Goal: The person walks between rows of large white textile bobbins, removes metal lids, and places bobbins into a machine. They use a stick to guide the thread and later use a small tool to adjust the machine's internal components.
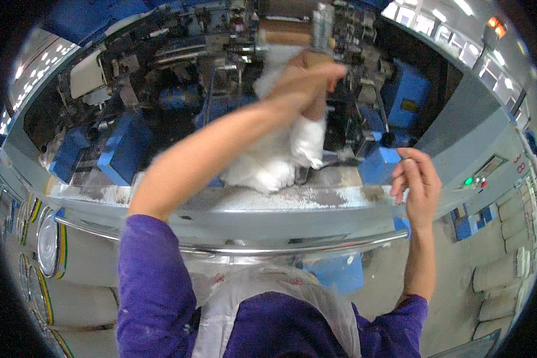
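Observation:
My left arm stretches across the opened machine, and my left hand is at its upper middle, smeared by motion. Its fingers are too blurred to show what they hold, if anything. Around and below that hand lies white fluffy fibre, bunched on the machine's front ledge. Another white fibre tuft hangs just under the wrist. Farther right, my right hand hovers in front of a blue block with loosely bent, parted fingers and nothing visible in them. A black knob is close to its fingertips.
Blue machine blocks stand at left among dark rollers and metal parts. A shiny rail runs along the machine's front, close to my body. Large pale cans line the floor at left, with more at right. Small lit buttons sit on the right panel.

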Demonstrator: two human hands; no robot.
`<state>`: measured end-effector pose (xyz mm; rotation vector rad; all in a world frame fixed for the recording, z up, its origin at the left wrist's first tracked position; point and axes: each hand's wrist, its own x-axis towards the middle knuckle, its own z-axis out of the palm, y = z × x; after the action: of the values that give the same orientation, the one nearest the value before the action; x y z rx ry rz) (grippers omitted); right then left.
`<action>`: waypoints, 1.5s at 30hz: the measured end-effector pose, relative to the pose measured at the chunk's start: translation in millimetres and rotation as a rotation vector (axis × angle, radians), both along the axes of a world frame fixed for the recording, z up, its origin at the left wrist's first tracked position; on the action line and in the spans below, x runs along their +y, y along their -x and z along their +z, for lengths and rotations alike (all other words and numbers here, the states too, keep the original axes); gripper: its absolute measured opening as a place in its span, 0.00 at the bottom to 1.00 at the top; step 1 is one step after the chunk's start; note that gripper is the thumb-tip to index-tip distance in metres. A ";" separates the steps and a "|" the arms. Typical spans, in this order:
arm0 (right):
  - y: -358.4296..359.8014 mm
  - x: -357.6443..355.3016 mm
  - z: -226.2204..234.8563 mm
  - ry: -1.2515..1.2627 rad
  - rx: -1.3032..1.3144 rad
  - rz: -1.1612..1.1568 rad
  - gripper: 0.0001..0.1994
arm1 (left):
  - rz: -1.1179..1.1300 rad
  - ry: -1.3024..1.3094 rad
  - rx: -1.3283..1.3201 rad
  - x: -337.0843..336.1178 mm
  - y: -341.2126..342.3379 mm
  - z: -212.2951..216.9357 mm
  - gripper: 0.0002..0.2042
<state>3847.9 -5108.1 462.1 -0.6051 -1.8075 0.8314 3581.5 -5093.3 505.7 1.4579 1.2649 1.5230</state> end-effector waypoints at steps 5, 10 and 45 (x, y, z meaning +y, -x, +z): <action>26.7 1.8 -28.4 0.195 -0.081 0.299 0.10 | -0.399 0.008 -0.413 -0.6 44.8 1.8 0.11; 63.8 12.8 -25.6 0.388 0.111 0.461 0.11 | -0.453 0.021 -0.512 9.3 33.3 1.4 0.10; 78.4 9.1 -60.7 0.403 -0.112 0.242 0.09 | -0.295 -0.118 -0.177 13.0 17.6 -2.2 0.16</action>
<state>3769.5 -5099.0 401.4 -0.7064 -1.8499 1.3701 3563.9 -5080.2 503.5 1.4725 0.8277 1.5068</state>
